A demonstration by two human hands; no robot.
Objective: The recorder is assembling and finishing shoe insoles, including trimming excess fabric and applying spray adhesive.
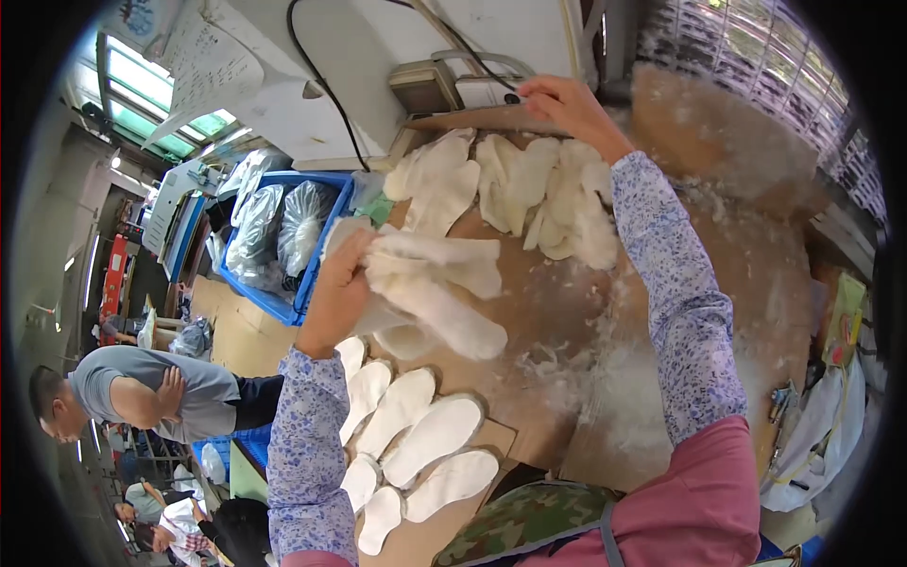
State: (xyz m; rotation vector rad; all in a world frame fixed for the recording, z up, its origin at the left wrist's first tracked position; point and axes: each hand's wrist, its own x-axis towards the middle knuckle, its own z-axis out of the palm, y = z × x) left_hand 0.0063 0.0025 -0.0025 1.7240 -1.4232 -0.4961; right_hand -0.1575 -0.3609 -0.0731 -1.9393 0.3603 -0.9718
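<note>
My left hand (337, 291) is closed around a bunch of fleecy cream insoles (439, 302), which fan out to the right above the brown table. My right hand (570, 111) is raised at the far side of the table, fingers apart with nothing visible in them. Just below it lie loose heaps of fluffy insoles (576, 203), and another pile of insoles (436, 180) sits to their left. Nearer to me, several flat white insoles (433, 439) are spread out at the left, some of them overlapping.
White fluff clings to the brown tabletop (652, 378) on the right. A blue crate (326, 241) of plastic-bagged items stands at the far left. A wall switch box (425, 87) and cables are behind the table. Beyond the left side, a person in grey (156, 383) stands with folded arms.
</note>
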